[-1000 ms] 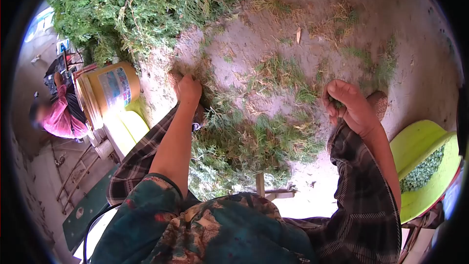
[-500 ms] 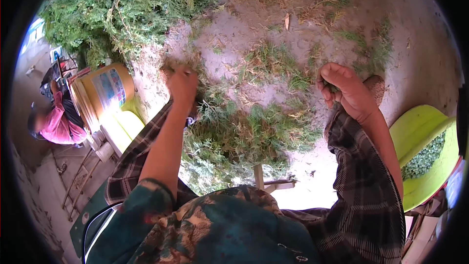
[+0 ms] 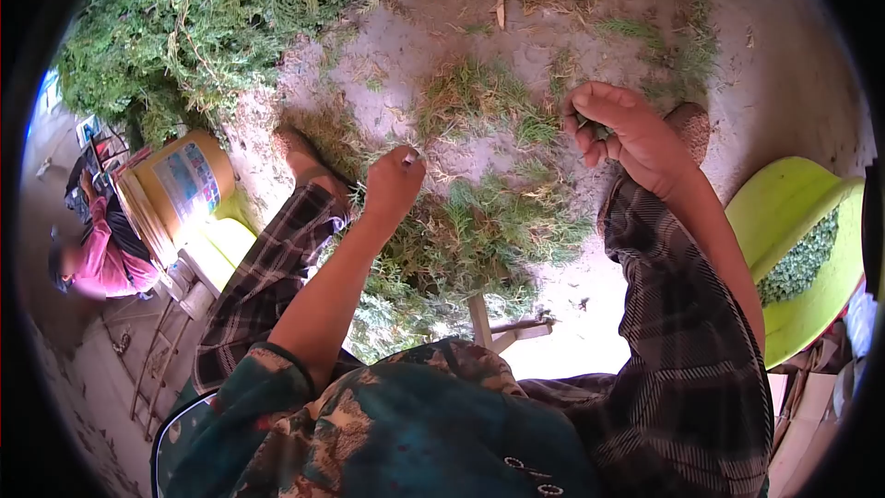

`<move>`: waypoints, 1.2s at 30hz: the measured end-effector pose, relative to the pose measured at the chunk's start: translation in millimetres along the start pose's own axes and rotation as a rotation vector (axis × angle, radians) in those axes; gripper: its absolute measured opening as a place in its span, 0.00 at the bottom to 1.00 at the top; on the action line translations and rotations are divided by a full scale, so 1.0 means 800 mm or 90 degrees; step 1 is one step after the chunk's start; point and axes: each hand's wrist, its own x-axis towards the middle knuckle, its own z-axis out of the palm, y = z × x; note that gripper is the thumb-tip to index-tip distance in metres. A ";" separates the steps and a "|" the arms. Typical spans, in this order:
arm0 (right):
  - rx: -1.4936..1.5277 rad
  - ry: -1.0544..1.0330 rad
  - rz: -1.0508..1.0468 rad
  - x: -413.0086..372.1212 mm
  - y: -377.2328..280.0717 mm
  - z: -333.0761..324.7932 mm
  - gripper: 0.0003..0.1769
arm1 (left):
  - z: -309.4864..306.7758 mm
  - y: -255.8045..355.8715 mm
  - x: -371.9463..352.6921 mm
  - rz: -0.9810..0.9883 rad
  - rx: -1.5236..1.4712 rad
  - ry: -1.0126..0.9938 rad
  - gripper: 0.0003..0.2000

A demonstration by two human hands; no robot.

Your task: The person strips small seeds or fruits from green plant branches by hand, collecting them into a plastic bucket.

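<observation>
My left hand (image 3: 395,186) is closed in a fist above the cut greenery, with a small pale thing showing at its curled fingers that I cannot make out. My right hand (image 3: 631,134) is curled palm up near my right shoe, its fingers bent around small green pieces (image 3: 599,129). Between my feet lies a heap of feathery conifer sprigs (image 3: 489,231), green mixed with browned bits. To the right, a yellow-green tub (image 3: 788,194) holds many small green pieces (image 3: 802,263) like those in my hand.
A big pile of conifer branches (image 3: 203,28) fills the upper left. Beside it are a yellow bucket (image 3: 205,171) with a label and a person (image 3: 111,258) in a pink top. Cardboard (image 3: 807,443) lies at the lower right, and a wooden leg (image 3: 480,321) stands below the sprigs.
My left hand has moved right and down, away from my left shoe to over the sprigs. The right hand has shifted slightly up and left in view, still curled. The view has tilted a little.
</observation>
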 end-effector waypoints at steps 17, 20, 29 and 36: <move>0.226 -0.096 0.063 0.004 0.006 -0.001 0.19 | -0.058 0.142 0.153 0.239 -0.157 0.339 0.14; 0.210 -0.021 0.060 -0.004 0.005 0.000 0.18 | -0.081 0.178 0.202 0.238 -0.050 0.412 0.15; 0.220 -0.010 0.044 -0.002 0.006 -0.007 0.17 | -0.062 0.169 0.225 0.299 0.012 0.246 0.11; 0.226 -0.011 -0.012 0.004 0.017 -0.005 0.14 | -0.026 0.189 0.074 0.124 -0.499 -0.142 0.11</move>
